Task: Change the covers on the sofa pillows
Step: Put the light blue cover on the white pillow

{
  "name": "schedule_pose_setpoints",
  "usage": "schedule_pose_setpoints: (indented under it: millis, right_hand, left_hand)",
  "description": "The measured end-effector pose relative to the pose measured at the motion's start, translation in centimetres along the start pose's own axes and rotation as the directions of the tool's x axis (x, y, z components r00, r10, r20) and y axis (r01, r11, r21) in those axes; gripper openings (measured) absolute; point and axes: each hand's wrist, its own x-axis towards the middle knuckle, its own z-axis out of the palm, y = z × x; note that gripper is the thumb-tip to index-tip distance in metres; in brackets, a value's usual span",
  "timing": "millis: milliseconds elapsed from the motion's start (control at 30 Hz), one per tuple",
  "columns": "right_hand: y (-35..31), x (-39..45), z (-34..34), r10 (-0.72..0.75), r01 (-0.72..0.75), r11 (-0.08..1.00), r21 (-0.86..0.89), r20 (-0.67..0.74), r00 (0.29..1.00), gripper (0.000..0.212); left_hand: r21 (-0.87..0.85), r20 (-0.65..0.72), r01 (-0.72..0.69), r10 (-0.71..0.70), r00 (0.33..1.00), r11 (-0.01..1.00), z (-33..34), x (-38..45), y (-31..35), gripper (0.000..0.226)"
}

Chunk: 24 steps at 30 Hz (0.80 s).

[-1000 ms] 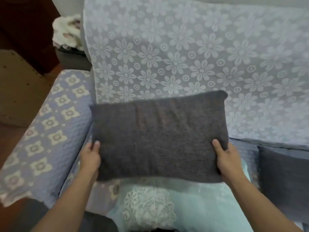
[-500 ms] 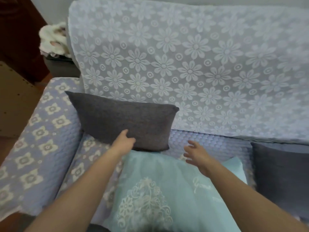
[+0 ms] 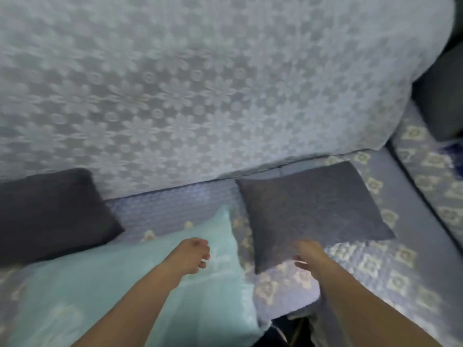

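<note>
Both bare forearms reach forward from bottom of frame, roughly parallel. Left hand (image 3: 192, 255) is loosely curled, knuckles up, fingers bent inward, holding nothing. Right hand (image 3: 307, 256) is extended further right, palm facing left, fingers relaxed and slightly spread, thumb low. Heavy motion blur on both; exact finger contact can't be made out.

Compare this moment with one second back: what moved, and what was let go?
The dark grey knitted pillow, then held up by both hands, was let go and lies at the sofa's left end. The left hand hovers over the pale turquoise lace-print pillow; the right hand reaches the second grey pillow. Both pillows and the floral lace throw are unmoved.
</note>
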Motion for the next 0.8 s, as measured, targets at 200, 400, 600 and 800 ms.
schedule_pose_setpoints:
  millis: [200,400,600,800]
  right_hand:
    - [-4.6,16.8,-12.3,-0.382,0.217,0.884,-0.413,-0.375,0.845,0.053]
    - [-5.6,31.6,-19.2,-0.262,0.048,0.882,-0.468,-0.405,0.876,0.115]
    - [-4.8,31.6,-18.9,-0.347,0.185,0.905,-0.384,-0.414,0.841,0.064]
    - [-9.6,23.9,-18.8,-0.489,0.463,0.872,-0.160,-0.338,0.804,0.047]
  left_hand:
    - [-0.097,-0.048,0.047,-0.052,0.997,0.994,16.9,12.1,4.5,0.034]
    - [0.143,-0.558,0.092,0.003,0.830,0.985,27.1,25.1,6.2,0.116]
    - [-0.202,-0.562,-0.047,-0.076,0.823,0.978,29.0,25.2,6.6,0.082]
    - [-0.086,-0.711,-0.409,0.231,0.664,0.908,19.1,19.6,10.3,0.066]
